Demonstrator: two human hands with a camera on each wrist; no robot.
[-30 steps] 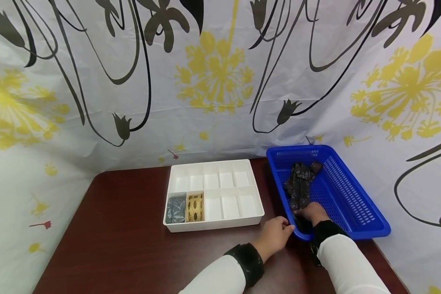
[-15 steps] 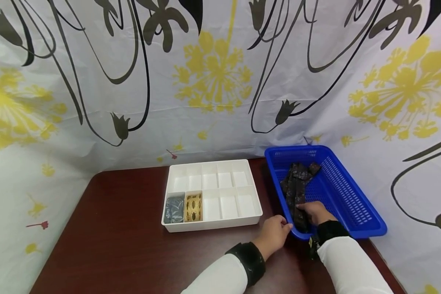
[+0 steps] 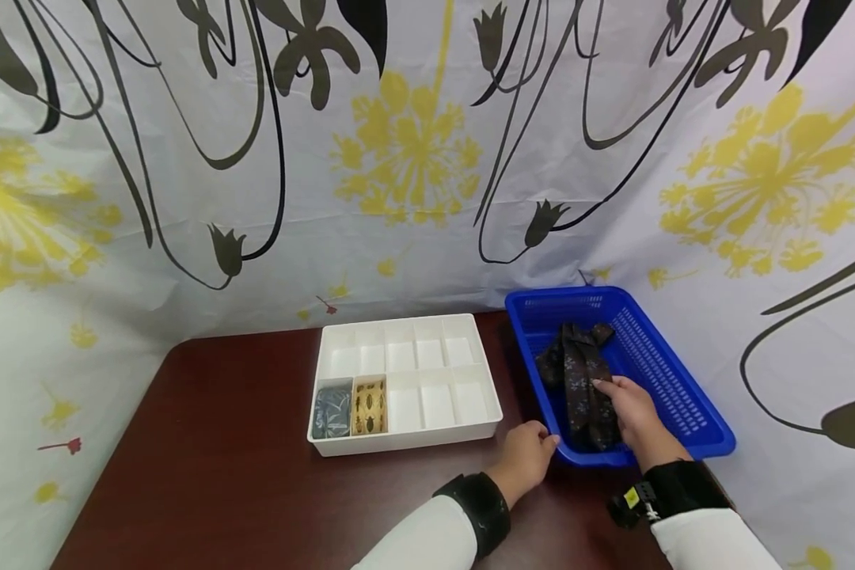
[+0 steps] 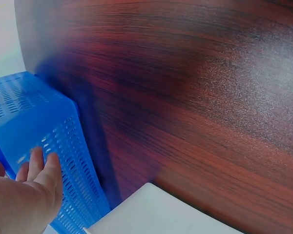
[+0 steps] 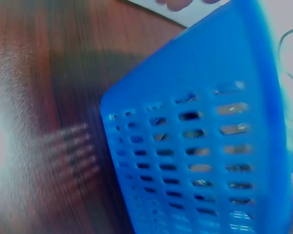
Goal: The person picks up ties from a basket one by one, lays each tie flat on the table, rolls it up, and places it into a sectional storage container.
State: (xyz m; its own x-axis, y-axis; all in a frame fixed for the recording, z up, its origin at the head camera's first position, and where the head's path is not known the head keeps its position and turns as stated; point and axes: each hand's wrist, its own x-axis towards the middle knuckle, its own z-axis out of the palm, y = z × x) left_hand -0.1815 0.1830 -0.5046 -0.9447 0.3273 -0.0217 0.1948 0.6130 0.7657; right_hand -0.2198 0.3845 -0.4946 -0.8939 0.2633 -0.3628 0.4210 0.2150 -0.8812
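Pinching the dark tie (image 3: 583, 380), it seems, right hand (image 3: 630, 408) (left hand (image 3: 527, 457) steadies blue basket (image 3: 684, 396)).

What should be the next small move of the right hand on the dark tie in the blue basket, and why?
Probably lift the dark tie up out of the blue basket. The right hand already rests on it, the left hand steadies the basket's near corner, and the white organizer beside it has open compartments.

No readable text anywhere (wrist views perhaps too blurred).
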